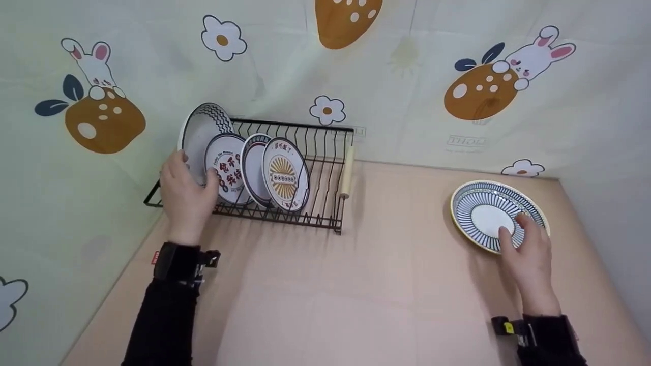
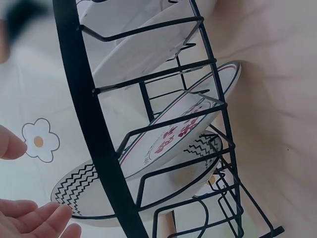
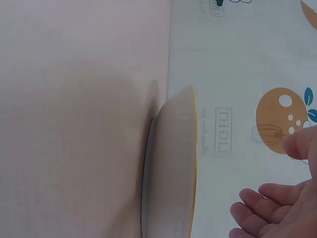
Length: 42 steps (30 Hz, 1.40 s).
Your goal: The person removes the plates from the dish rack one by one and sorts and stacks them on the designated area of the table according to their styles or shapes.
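A black wire dish rack (image 1: pixel 325 152) holds several plates upright. Leftmost is a zigzag-rimmed plate (image 1: pixel 198 132), then one with red characters (image 1: pixel 229 162) and a sunburst plate (image 1: pixel 286 175). My left hand (image 1: pixel 195 170) is open at the zigzag plate, thumb in front and fingers at its left rim. In the left wrist view its fingers (image 2: pixel 44 220) lie straight just beside the zigzag plate (image 2: pixel 94 191), behind the rack (image 2: pixel 94 124). A blue striped plate (image 1: pixel 483 203) lies flat at the right. My right hand (image 1: pixel 514 229) hovers open over its near rim, and the right wrist view shows a gap between the hand (image 3: pixel 270 171) and the plate (image 3: pixel 171 168).
The rack has a wooden handle (image 1: pixel 347 172) on its right end and free slots on that side. The beige table (image 1: pixel 356 284) meets a cartoon-printed wall cloth (image 1: pixel 407 76) at the back and left. The rack stands in the back left corner.
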Each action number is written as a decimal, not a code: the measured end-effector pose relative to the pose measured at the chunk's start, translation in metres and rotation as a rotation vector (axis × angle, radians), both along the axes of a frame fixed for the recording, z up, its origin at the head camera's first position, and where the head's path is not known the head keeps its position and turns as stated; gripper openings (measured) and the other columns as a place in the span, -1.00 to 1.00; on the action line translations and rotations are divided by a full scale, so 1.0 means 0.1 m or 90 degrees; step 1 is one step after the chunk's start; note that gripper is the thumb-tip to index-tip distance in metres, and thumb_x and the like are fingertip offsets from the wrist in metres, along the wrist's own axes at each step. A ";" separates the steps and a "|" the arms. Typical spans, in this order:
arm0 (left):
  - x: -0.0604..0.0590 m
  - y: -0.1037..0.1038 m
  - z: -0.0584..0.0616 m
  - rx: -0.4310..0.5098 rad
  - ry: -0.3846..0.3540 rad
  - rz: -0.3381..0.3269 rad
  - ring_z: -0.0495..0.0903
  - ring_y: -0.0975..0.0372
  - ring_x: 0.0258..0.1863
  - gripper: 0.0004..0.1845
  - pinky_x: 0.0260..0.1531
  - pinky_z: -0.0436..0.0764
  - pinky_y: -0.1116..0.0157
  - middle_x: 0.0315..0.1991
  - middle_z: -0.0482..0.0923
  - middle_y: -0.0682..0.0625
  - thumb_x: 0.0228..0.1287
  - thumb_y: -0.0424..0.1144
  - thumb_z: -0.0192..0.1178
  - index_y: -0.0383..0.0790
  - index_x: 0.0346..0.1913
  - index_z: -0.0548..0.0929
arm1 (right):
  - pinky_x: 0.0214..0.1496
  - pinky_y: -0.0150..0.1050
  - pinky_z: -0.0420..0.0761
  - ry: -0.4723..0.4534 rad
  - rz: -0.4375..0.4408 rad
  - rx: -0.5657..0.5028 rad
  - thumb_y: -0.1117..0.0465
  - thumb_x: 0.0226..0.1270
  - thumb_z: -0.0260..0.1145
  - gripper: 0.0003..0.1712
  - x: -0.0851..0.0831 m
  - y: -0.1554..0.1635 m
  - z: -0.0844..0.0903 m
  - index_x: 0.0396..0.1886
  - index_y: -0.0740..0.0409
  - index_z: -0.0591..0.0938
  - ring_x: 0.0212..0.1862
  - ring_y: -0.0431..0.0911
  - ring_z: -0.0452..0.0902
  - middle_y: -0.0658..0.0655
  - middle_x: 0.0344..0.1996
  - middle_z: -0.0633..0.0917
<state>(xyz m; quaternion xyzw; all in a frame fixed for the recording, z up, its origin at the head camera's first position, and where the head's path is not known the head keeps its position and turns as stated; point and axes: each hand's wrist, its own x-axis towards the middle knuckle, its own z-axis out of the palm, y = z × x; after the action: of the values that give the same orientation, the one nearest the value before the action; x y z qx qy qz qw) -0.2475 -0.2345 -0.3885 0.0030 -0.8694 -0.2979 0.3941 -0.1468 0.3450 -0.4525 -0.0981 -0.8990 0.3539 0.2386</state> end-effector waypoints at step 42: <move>-0.21 -0.22 0.14 0.071 -0.222 0.035 0.42 -0.27 0.16 -0.33 0.15 0.40 -0.18 0.17 0.37 -0.47 0.39 -0.18 0.04 -0.56 0.39 0.13 | 0.25 0.22 0.28 0.077 0.140 0.091 0.36 0.29 0.30 -0.46 -0.03 -0.32 -0.14 0.20 0.54 0.42 0.18 0.35 0.34 0.50 0.06 0.52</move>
<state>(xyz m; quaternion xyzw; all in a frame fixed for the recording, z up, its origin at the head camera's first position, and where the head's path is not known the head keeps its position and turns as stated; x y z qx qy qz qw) -0.2686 -0.2570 -0.3743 0.1001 -0.9064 -0.3298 0.2443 -0.1501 0.3133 -0.4660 0.0396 -0.9112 0.3185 0.2583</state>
